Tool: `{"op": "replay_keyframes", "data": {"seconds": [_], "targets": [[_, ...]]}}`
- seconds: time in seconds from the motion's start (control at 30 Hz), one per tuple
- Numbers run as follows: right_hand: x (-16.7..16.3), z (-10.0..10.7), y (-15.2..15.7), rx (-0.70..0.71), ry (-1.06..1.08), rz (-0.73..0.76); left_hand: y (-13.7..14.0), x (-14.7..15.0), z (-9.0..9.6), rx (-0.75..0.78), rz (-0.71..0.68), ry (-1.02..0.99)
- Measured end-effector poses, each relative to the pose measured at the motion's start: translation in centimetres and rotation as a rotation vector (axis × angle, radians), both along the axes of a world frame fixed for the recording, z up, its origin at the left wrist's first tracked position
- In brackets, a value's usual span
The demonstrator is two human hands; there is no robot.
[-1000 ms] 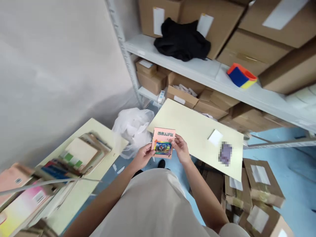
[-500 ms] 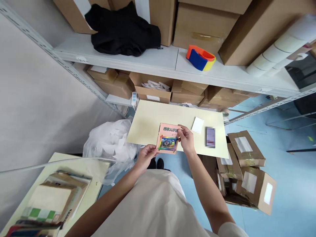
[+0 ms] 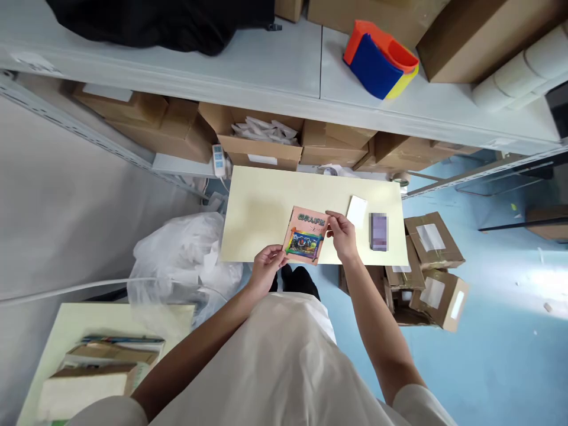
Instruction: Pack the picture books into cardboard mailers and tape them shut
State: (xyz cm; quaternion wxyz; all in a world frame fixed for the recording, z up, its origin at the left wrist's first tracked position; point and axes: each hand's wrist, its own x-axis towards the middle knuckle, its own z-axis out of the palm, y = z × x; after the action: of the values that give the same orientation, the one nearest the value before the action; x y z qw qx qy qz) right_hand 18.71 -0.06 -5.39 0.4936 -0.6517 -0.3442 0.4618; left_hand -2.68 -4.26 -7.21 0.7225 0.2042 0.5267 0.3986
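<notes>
A thin pink booklet (image 3: 305,235) with dark lettering and a colourful framed picture is held over the front part of a pale yellow table (image 3: 261,195). My left hand (image 3: 265,269) pinches its lower left corner. At its upper right edge my right hand (image 3: 343,235) grips it between thumb and fingers. The booklet tilts slightly clockwise, cover facing me. To the right of my right hand lie a small white card-like item (image 3: 356,210) and a purple rectangular item (image 3: 378,231), which is blurred out.
Behind the table stands a shelf (image 3: 266,83) with cardboard boxes and an orange, blue and yellow band (image 3: 379,62). Cartons (image 3: 432,266) are piled on the floor at right. A bag of white plastic (image 3: 177,248) and a side table (image 3: 66,331) with a stack are at left.
The view has shifted closer to the shelf. The booklet has turned a little clockwise and remains in both hands.
</notes>
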Motion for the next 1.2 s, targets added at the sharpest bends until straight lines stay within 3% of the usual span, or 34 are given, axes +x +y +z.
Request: {"op": "replay_keyframes", "data": {"seconds": [0.1, 0.3, 0.43, 0.53, 0.63, 0.73, 0.83, 0.97, 1.07, 1.2], "targets": [[1.0, 0.2, 0.2, 0.069, 0.036, 0.06, 0.9, 0.1, 0.3, -0.025, -0.01, -0.041], [4.7, 3.2, 2.4, 0.275, -0.118, 0.39, 2.6, 2.0, 0.9, -0.03, -0.069, -0.125], [7.0, 5.2, 4.6, 0.36, -0.218, 0.519, 3.0, 4.1, 1.2, 0.104, -0.097, 0.003], [7.9, 5.7, 5.9, 0.312, -0.147, 0.557, 3.0, 4.9, 1.7, 0.233, -0.13, 0.086], [7.7, 5.4, 6.8, 0.256, -0.081, 0.552, 2.9, 5.1, 2.4, 0.333, -0.124, 0.073], [7.0, 5.2, 7.2, 0.212, -0.044, 0.522, 2.9, 5.3, 3.0, 0.416, -0.095, 0.197], [6.8, 5.5, 6.4, 0.172, 0.032, 0.437, 2.7, 5.5, 3.2, 0.376, 0.015, 0.226], [7.6, 6.1, 4.1, 0.124, 0.171, 0.341, 1.9, 5.7, 2.8, 0.254, 0.088, 0.071], [7.8, 6.0, 2.5, 0.037, 0.197, 0.293, 1.3, 5.8, 2.8, 0.215, 0.043, -0.01], [7.5, 5.5, 1.5, 0.064, 0.189, 0.137, 0.9, 5.9, 3.1, 0.183, -0.091, -0.037]]}}
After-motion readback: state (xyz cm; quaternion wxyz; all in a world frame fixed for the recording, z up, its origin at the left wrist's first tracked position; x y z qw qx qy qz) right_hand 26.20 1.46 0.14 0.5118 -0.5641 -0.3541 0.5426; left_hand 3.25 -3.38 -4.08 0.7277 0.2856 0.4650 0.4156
